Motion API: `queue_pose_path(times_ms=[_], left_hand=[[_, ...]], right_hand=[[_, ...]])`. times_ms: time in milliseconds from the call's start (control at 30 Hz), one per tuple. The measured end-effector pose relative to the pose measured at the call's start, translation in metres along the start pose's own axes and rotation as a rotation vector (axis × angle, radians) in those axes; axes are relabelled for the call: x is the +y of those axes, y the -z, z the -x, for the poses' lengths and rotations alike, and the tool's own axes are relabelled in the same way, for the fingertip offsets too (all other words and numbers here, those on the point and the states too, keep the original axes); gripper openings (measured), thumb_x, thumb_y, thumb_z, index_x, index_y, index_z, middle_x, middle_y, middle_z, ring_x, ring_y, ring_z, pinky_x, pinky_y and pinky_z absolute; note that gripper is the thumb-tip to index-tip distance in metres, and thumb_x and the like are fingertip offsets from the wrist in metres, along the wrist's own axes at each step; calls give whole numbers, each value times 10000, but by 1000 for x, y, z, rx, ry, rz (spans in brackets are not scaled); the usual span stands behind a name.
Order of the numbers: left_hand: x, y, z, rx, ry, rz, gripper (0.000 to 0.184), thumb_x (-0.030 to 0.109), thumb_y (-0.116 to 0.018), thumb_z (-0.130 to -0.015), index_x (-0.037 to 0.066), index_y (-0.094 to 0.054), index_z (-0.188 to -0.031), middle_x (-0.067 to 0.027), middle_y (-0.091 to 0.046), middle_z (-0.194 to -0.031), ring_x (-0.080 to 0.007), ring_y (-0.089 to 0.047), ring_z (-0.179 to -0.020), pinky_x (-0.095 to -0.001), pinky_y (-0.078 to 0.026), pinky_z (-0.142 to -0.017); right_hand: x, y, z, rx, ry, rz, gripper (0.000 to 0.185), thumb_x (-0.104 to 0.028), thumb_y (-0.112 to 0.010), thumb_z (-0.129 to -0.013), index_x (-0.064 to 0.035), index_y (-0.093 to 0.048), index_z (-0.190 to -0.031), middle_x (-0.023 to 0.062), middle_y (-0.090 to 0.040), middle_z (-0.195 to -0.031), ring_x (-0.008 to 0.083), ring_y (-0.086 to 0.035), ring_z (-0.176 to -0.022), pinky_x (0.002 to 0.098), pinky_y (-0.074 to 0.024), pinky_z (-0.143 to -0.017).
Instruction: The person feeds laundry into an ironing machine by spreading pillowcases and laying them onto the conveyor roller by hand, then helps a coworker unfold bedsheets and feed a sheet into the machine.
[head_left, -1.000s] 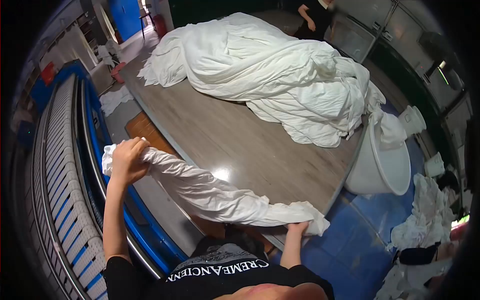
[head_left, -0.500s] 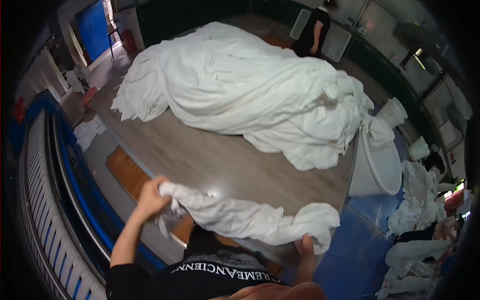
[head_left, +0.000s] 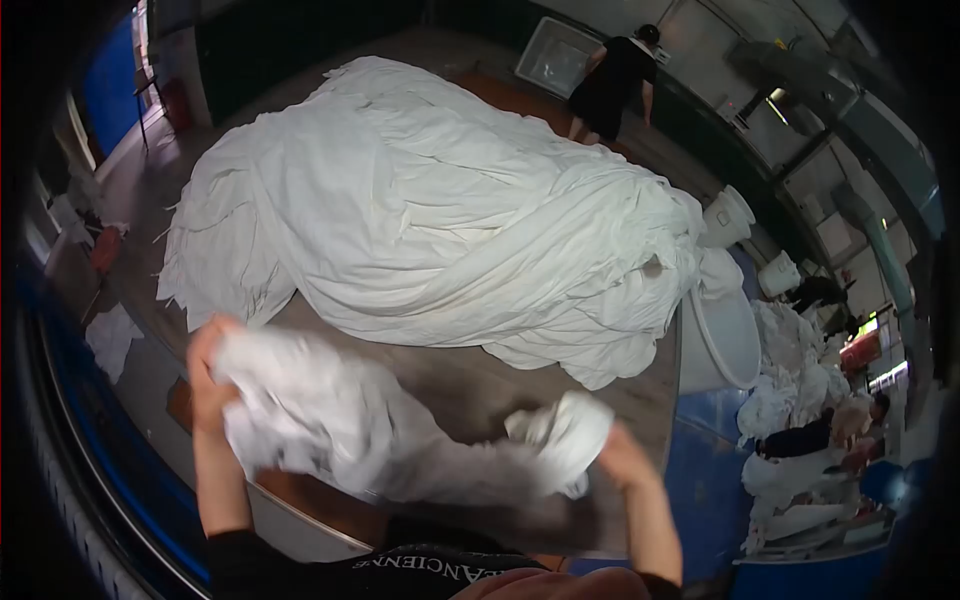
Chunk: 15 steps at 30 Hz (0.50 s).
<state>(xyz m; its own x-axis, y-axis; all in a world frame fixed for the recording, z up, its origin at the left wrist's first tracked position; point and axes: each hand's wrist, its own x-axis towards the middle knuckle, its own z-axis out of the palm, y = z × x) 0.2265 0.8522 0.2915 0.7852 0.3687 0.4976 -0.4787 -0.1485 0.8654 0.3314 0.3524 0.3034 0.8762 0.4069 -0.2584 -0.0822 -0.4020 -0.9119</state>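
A bunched length of white cloth (head_left: 330, 410), smeared by motion, stretches between my two hands above the near part of the table (head_left: 465, 380). At its left end, my left hand (head_left: 210, 365) is closed on the fabric. My right hand (head_left: 625, 455) grips the other end, where the cloth is crumpled into a lump; the fingertips there are partly hidden and blurred. Behind the held cloth, a large heap of white sheets (head_left: 400, 200) covers the far part of the table.
A white tub (head_left: 725, 340) stands against the table's right side, with a white bucket (head_left: 730, 215) behind it. More white linen (head_left: 785, 400) lies on the right near a seated person (head_left: 860, 415). Another person (head_left: 615, 85) stands beyond the heap. Rails of a blue-framed machine (head_left: 90, 480) run along the left.
Both hands have lifted forward with the cloth, the left one also farther left. The cloth's left part has spread and billowed. The person beyond the heap now leans over, and my view has shifted.
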Motion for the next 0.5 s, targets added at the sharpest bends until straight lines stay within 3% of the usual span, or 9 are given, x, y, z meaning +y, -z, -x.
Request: queue_pose_path(times_ms=[67,100,167,233,300,367,400,467,500], left_hand=[[38,-15,-96,30,-189,106,642,331,-653,-703,-44,-446,-1183,-138,-534,-1104,-212,-531,-1017,-324,-404,-884],[55,-17,-150,107,-292,42,521,280,-576,-767,-43,-467,-1161,-133,-541,-1098,-196,-533,-997,-302,-395,-881],[81,-23,-252,187,-401,-27,412,228,-499,-830,-43,-488,-1140,-129,-548,-1092,-180,-536,-976,-281,-386,-877],[99,-30,-338,536,-516,-208,506,307,-616,-785,-27,-489,-1144,-148,-525,-1128,-215,-503,-1017,-279,-381,-872],[111,-34,-388,370,-534,-279,704,29,-462,-849,121,-26,-1395,-280,-170,-1380,-389,-354,-1166,-457,-333,-948],[95,-45,-413,695,-82,-930,1101,494,-678,-688,71,65,-1382,-194,-120,-1422,-322,-193,-1294,-340,-280,-1022],[66,-55,-422,966,-346,-1096,731,397,-670,-740,28,-354,-1287,-193,-518,-1151,-244,-549,-1020,-311,-489,-786],[45,-81,-383,479,-426,-864,783,398,-671,-742,-2,-298,-1303,-214,-320,-1313,-289,-406,-1159,-347,-347,-962],[8,-90,-364,259,-743,-720,669,255,-672,-769,5,-329,-1286,-187,-368,-1285,-273,-409,-1161,-339,-340,-972]], right_hand=[[-62,34,-50,243,2,-1,381,-248,-503,-861,-44,-509,-1183,71,-554,-1148,166,-511,-1052,305,-391,-902],[-114,40,-70,414,-34,-233,435,-334,-460,-875,-46,-484,-1199,78,-543,-1161,187,-513,-1066,318,-391,-910],[-158,106,-137,546,275,-315,462,-378,-455,-870,-47,-479,-1191,87,-522,-1188,201,-508,-1080,333,-400,-917],[-211,157,-197,449,682,-510,397,-303,-490,-877,-23,-489,-1159,81,-537,-1155,197,-517,-1059,321,-420,-913],[-266,169,-233,225,934,-757,406,-339,-490,-882,-39,-460,-1154,61,-515,-1134,188,-464,-1095,333,-360,-961],[-278,183,-271,403,748,-794,448,-447,-509,-852,-104,-463,-1137,63,-498,-997,179,-447,-1050,349,-340,-919],[-270,180,-292,435,673,-475,471,-485,-498,-844,-105,-482,-1121,65,-514,-1027,211,-477,-992,338,-356,-876],[-228,148,-320,523,698,360,520,-479,-380,-892,-58,-487,-1178,79,-544,-1135,224,-537,-938,333,-371,-870],[-204,120,-323,533,681,1190,468,-389,-353,-921,-32,-471,-1200,126,-504,-1208,238,-500,-1062,341,-352,-924]])
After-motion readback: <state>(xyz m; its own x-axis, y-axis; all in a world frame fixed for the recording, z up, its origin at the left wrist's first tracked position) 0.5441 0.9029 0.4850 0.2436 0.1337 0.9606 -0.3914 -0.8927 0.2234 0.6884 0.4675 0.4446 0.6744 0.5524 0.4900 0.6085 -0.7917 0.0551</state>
